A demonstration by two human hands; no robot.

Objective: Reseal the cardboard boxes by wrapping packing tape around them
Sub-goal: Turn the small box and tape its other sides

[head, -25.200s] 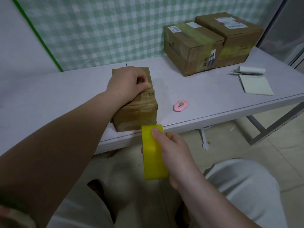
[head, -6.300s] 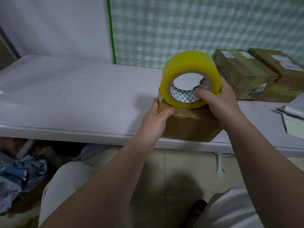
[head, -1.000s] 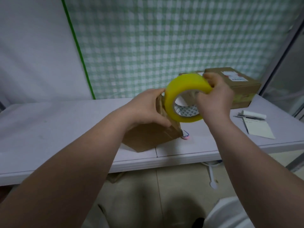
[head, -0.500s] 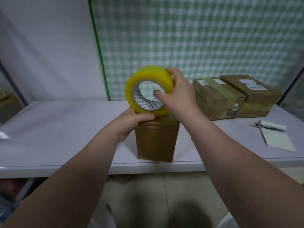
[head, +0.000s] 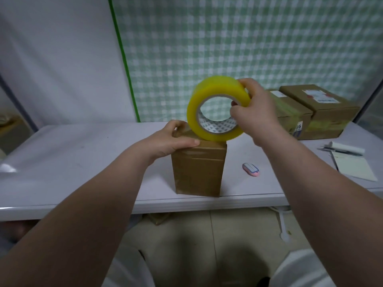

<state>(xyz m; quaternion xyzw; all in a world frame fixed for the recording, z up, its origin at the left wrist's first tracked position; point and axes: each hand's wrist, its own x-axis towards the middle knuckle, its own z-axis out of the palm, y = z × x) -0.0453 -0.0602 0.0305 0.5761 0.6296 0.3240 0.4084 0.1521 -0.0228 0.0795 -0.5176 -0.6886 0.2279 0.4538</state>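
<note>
The left hand (head: 174,139) clamps the box's (head: 199,172) top left edge, thumb on the front face. The right hand (head: 253,112) grips the roll (head: 215,85), thumb in the core. Half a second ago the roll sat above the left hand; it has since shifted right along the box top. The box stands on end at the worktop's (head: 83,154) front edge, likely mid-wrap.

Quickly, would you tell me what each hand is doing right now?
Left hand: holds the box by its top.
Right hand: grips the yellow tape roll.
</note>
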